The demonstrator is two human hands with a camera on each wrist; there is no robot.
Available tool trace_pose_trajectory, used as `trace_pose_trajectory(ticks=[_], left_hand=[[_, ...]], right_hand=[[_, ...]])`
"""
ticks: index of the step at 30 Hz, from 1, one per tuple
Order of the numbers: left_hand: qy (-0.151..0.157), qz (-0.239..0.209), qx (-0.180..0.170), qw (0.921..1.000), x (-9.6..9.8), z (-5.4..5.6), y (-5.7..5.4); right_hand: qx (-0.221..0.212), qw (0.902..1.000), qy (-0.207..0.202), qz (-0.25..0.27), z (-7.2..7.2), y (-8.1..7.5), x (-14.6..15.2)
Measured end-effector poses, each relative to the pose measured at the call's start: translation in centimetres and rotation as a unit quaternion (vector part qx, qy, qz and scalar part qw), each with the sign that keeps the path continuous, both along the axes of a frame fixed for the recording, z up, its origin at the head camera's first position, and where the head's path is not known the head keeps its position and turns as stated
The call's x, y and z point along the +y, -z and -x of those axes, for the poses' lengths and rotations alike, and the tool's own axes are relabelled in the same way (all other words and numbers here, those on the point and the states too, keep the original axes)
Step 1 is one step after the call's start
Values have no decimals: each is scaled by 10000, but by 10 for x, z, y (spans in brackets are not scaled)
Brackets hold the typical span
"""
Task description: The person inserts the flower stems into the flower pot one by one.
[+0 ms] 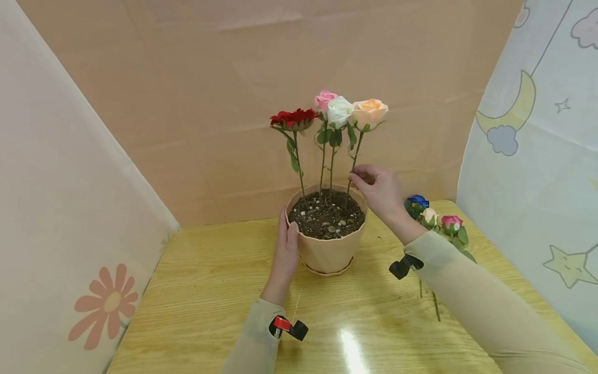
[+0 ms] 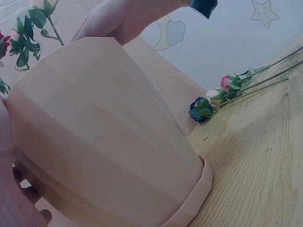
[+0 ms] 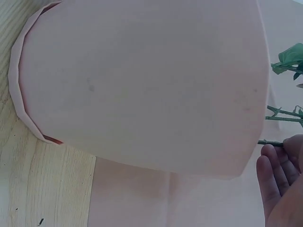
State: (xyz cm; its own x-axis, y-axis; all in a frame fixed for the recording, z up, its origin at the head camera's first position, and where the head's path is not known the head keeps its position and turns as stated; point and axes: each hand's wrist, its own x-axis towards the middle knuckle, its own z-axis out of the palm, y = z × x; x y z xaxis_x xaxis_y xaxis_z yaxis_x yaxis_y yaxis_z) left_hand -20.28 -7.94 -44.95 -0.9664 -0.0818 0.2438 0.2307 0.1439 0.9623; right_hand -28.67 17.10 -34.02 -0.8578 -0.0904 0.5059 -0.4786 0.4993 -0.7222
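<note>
Stretching nearest, in front of the peach-coloured, faceted flowerpot [image 1: 329,254], is the yellow wood-grained table [image 1: 210,311]. Against the pot's left side lies the left hand [image 1: 285,252], fingers extended along the wall, thumb near the rim, not closed round anything. Filled with dark, pebbly soil [image 1: 310,221], the pot looks weighty and rather smooth-walled, so spread fingers or two palms below the rim would hold it best. To its right, on the table, lie a deep-blue rose [image 1: 418,201], a cream rose [image 1: 430,215] and a magenta-pink rose [image 1: 452,223]. Over the pot's right edge, the right hand [image 1: 380,195] pinches the thin green stem [image 1: 358,148] of the peach-orange rose [image 1: 369,113], which stands in the soil at that side. This rose should be light, its stem fairly stiff and its petals easily crushed; low on the stem is the sensible hold. Left of it above the pot rise a white rose [image 1: 339,111], a pale-pink rose [image 1: 325,98] and a red, flat-headed flower [image 1: 295,119]. Behind the pot hangs a plain peach cloth backdrop [image 1: 210,130].
</note>
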Motion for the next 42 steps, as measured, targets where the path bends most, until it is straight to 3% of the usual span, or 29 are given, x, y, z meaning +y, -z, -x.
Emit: trace_pose_trajectory(ticks=[19, 33, 42], left_hand=[[-2, 141, -76, 9999, -1, -2, -1], [101, 67, 163, 9998, -1, -2, -1], [-14, 116, 72, 9999, 0, -2, -2]], right_hand=[[3, 9991, 235, -350, 1, 12, -9], [113, 9975, 382, -587, -1, 13, -12], [31, 9966, 399, -719, -3, 13, -12]])
